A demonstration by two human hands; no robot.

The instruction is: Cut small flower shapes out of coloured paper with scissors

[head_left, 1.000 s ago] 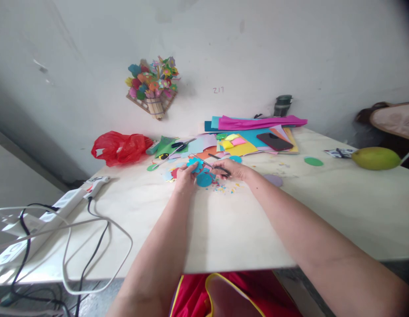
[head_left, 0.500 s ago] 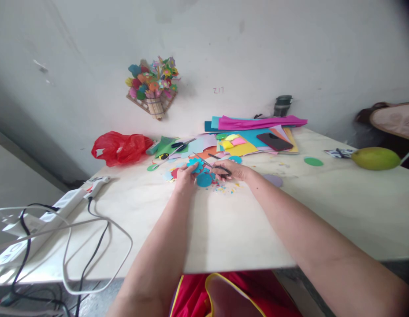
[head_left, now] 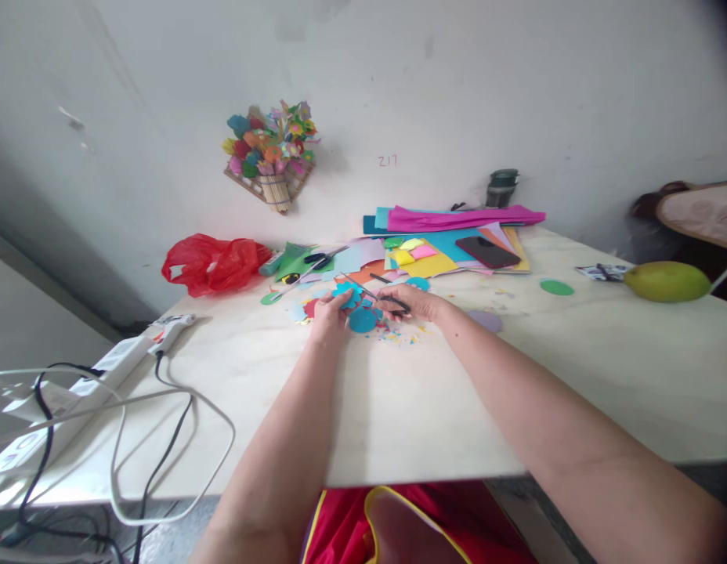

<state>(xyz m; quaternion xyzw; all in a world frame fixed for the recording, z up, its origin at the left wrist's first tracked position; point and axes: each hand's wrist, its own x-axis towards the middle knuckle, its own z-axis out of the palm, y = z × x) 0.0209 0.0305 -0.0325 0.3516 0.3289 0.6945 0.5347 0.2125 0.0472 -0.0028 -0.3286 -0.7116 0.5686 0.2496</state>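
Observation:
My left hand point(head_left: 330, 315) pinches a blue paper flower with a scalloped edge point(head_left: 347, 294). Black-handled scissors point(head_left: 396, 304) are in my right hand point(head_left: 411, 303), their blades pointing left, close to the flower's right edge. I cannot tell whether the blades touch the paper. Below them on the table lies a blue paper circle point(head_left: 362, 319), with tiny coloured paper scraps point(head_left: 402, 334) to its right. A red paper piece point(head_left: 309, 308) shows left of my left hand, and another blue paper piece point(head_left: 419, 283) sits behind my right hand.
A red plastic bag point(head_left: 214, 262), a second pair of scissors point(head_left: 320, 258), coloured paper sheets point(head_left: 439, 262) and a phone point(head_left: 488, 251) lie at the back. A power strip point(head_left: 75, 407) with loose cables runs along the left. A mango-like yellow-green fruit point(head_left: 669, 282) rests at right.

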